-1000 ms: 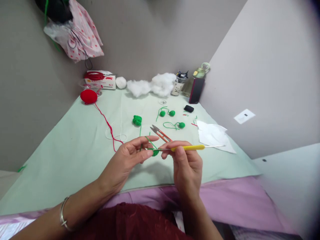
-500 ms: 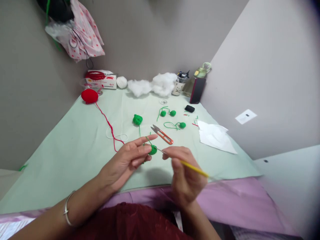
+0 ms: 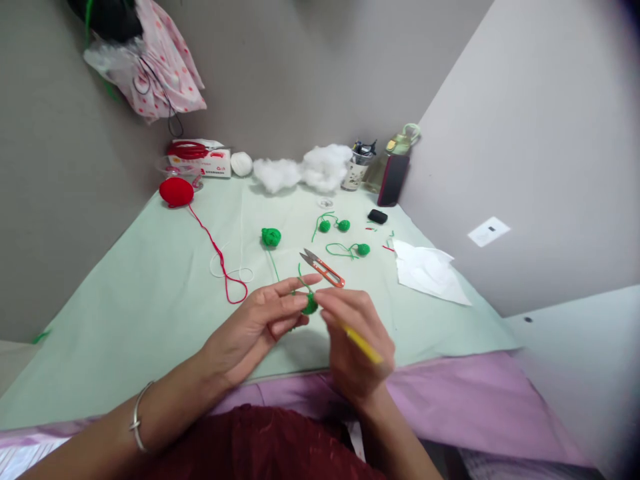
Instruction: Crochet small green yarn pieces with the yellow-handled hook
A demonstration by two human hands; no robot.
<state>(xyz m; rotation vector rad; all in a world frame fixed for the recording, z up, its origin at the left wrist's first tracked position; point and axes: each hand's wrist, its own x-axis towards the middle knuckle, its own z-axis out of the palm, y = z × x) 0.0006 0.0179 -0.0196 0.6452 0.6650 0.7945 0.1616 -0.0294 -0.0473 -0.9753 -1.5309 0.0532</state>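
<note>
Between the thumb and fingers of my left hand is a small green crochet piece, with green yarn running over the index finger. My right hand grips a yellow-handled crochet hook, its tip hidden at the piece. From the held work, a strand leads back to a green yarn ball. Orange thread snips lie just beyond my hands. Two green crocheted balls joined by yarn and another green ball with a yarn tail rest farther back.
A red yarn ball sits at the left, its strand trailing forward. White stuffing, a white yarn ball, a pen cup and a phone line the back. White paper lies at the right.
My right hand has moved left, closer to the green piece, and the hook handle has tilted. The green yarn ball has turned slightly, and its strand now slants more.
</note>
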